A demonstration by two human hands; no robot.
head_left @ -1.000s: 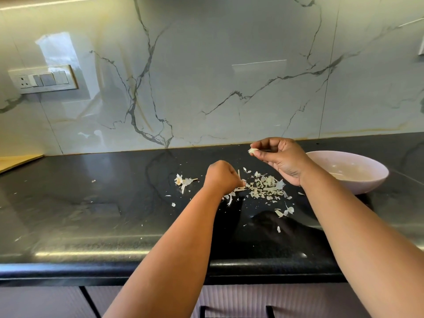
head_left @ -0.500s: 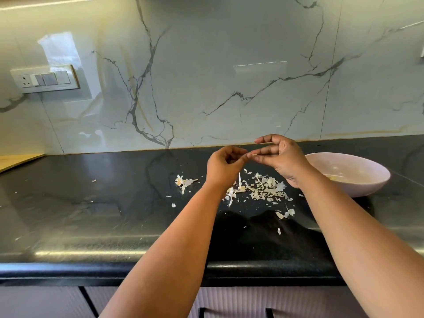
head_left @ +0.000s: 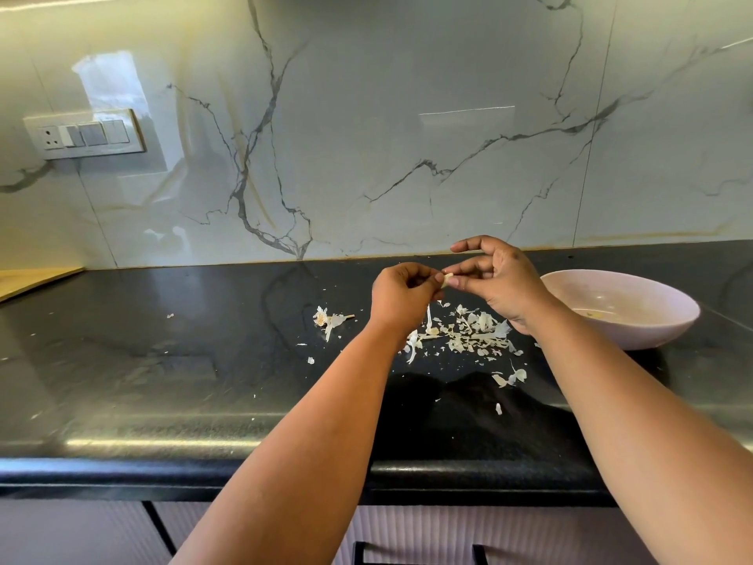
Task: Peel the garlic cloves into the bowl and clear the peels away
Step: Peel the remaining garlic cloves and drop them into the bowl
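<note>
Both hands, left hand point(head_left: 401, 295) and right hand point(head_left: 495, 279), have a pinching grip on the small pale garlic clove point(head_left: 447, 279) above the black stone desk point(head_left: 203, 360), so a slip could drop it into the papery white peels point(head_left: 468, 336), not the pale pink bowl point(head_left: 635, 332).

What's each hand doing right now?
Left hand: fingers curled, pinching the garlic clove.
Right hand: pinching the same clove from the other side.
</note>
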